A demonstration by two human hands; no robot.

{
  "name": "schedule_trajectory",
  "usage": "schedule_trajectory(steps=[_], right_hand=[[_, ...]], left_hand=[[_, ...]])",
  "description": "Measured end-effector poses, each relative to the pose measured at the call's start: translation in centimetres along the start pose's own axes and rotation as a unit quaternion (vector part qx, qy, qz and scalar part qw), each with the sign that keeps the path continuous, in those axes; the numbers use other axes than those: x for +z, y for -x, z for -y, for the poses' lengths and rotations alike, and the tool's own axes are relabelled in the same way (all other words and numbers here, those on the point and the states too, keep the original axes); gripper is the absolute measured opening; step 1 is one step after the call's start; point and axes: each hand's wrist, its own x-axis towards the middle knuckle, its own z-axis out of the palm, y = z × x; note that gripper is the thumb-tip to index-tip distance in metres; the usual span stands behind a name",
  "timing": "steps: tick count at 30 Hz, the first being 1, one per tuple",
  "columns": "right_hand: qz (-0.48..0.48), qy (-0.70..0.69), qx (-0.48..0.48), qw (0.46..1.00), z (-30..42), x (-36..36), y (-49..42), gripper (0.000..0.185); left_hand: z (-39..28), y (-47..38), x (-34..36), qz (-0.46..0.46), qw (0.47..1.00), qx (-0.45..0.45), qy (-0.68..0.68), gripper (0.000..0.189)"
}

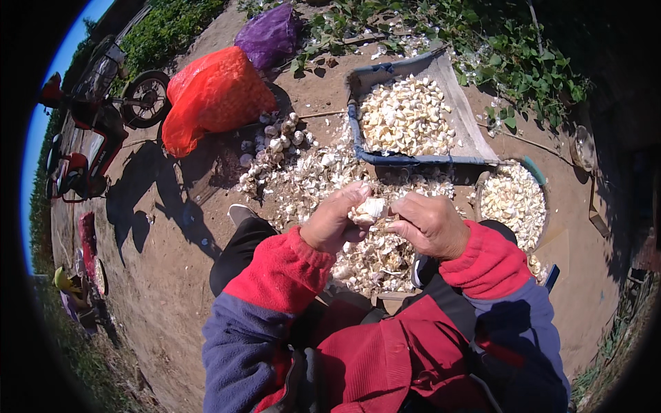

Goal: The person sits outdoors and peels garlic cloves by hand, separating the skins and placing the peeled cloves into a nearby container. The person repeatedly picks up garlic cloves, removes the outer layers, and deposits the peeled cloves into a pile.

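Observation:
Between the fingers of my left hand (330, 214) is a partly peeled garlic bulb (370, 210) with pale, papery skin. Close beside it on the right, my right hand (431, 223) has its thumb and fingers bent near the bulb. Whether a scrap of skin is pinched in them is hard to make out. Under both hands the ground is covered by a heap of garlic skins (330, 170). Whole garlic bulbs (279, 139) lie in a pile at the far left of the heap.
A blue-rimmed mesh tray (413, 161) of garlic cloves stands ahead; a round basket (546, 217) of cloves sits right. A filled red mesh sack (222, 93) and a purple mesh sack (268, 36) lie at the far left. Beyond stands a motor scooter (93, 124). Green plants (516, 67) border the back.

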Motion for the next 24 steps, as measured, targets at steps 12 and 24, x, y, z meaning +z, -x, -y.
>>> schedule_trajectory(steps=[12, 24], right_hand=[[-0.125, -0.151, 0.016, 0.981, 1.1, 3.3, -1.0, 0.020], [-0.121, -0.516, 0.227, 0.817, 0.1, 2.1, -1.8, 0.025]], left_hand=[[0.9, 0.0, 1.3, -0.032, 0.991, 0.058, -0.120, 0.028], [1.5, 0.1, 2.6, -0.096, 0.990, 0.078, -0.075, 0.025]])
